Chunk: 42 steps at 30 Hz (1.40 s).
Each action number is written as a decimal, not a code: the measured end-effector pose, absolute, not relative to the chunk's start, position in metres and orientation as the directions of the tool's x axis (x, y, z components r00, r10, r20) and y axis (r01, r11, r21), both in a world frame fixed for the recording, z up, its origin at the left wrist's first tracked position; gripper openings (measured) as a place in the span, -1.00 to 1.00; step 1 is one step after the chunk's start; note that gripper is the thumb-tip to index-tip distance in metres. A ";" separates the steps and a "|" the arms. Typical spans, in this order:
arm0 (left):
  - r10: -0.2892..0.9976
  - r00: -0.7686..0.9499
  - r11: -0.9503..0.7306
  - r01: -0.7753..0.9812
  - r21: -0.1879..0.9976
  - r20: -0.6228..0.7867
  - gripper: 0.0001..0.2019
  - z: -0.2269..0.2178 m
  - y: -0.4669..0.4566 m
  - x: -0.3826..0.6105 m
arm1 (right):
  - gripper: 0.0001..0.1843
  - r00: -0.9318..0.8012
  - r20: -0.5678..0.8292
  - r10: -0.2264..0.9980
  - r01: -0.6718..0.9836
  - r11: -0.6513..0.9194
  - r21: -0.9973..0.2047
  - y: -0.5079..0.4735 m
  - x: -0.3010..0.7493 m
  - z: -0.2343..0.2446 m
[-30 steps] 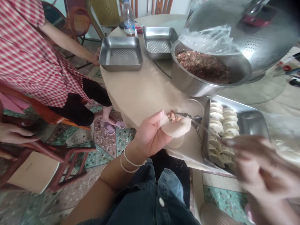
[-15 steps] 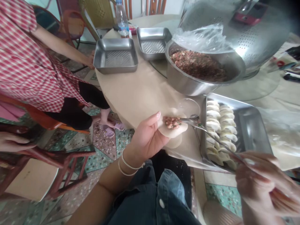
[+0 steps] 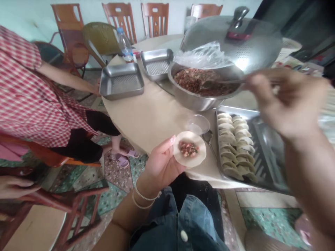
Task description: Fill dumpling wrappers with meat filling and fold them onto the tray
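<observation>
A round dumpling wrapper [image 3: 178,158] rests on the fingers of my left hand [image 3: 162,162], its thumb at the near edge. A small mound of meat filling [image 3: 188,149] lies in its middle. My right hand [image 3: 288,97], blurred, is closed round the handle of a spoon [image 3: 222,82]. The spoon's bowl dips into the minced filling [image 3: 195,78] in a large steel bowl [image 3: 199,103]. Below it, a metal tray [image 3: 264,139] holds two rows of folded dumplings [image 3: 235,143], partly behind my right arm.
A clear small dish [image 3: 199,124] and another spoon [image 3: 208,136] lie between wrapper and tray. Two steel trays [image 3: 121,82] stand at the back left beside a water bottle [image 3: 125,45]. A large metal lid [image 3: 251,45] leans behind the bowl. A person in a checked shirt [image 3: 39,101] stands left.
My right hand has lifted the spoon away from the wrapper and carried it up into the filling bowl. The meat stays on the wrapper in my left hand. The view has tilted up.
</observation>
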<state>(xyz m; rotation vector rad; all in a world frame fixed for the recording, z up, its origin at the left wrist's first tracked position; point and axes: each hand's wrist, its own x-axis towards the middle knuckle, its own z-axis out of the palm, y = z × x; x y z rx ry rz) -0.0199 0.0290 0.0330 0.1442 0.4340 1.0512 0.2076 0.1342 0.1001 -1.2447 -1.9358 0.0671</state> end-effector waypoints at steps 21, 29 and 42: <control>0.808 0.533 0.589 -0.745 0.312 -0.252 -0.57 0.037 0.026 -0.009 | -0.81 -0.572 0.640 0.513 0.552 0.818 -0.162 0.087 0.190 0.095; 0.786 0.561 0.618 -0.720 0.316 -0.259 -0.59 0.028 0.027 -0.004 | -0.68 -0.611 0.687 0.392 0.514 0.857 -0.032 0.016 0.195 0.020; 0.848 0.411 0.513 -0.796 0.323 -0.334 -0.59 0.021 0.025 -0.020 | -0.18 -0.751 0.172 0.637 0.626 0.771 -0.119 0.113 0.176 0.062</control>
